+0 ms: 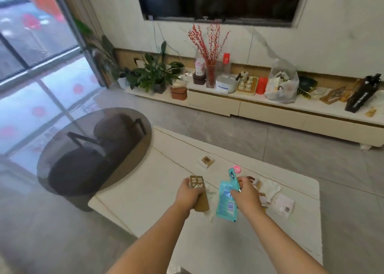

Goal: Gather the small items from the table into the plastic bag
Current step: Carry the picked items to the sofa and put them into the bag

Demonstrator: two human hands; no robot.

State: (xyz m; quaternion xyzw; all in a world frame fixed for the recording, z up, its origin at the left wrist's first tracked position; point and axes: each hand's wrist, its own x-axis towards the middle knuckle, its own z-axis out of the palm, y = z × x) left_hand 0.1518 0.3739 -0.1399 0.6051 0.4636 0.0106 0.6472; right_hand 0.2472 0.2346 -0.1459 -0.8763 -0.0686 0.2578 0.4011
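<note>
Head view shows the left hand (189, 192) gripping a remote (199, 192), the right hand (245, 192) pinching a lighter (234, 179) beside it. Packets (282, 204) lie right of the remote on the table (158, 182). No open bag is seen; both holds should probably stay firm until one is found.

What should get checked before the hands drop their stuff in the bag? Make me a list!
1. Left hand grips the gold rectangular remote control: ok.
2. Right hand holds the slim teal lighter-shaped item: ok.
3. Teal plastic sachet held too: cannot tell.
4. Plastic bag open and within reach: cannot tell, none seen near the hands.
5. White table cleared: not ok, the pink round cap and the small barcoded packet remain.
</note>
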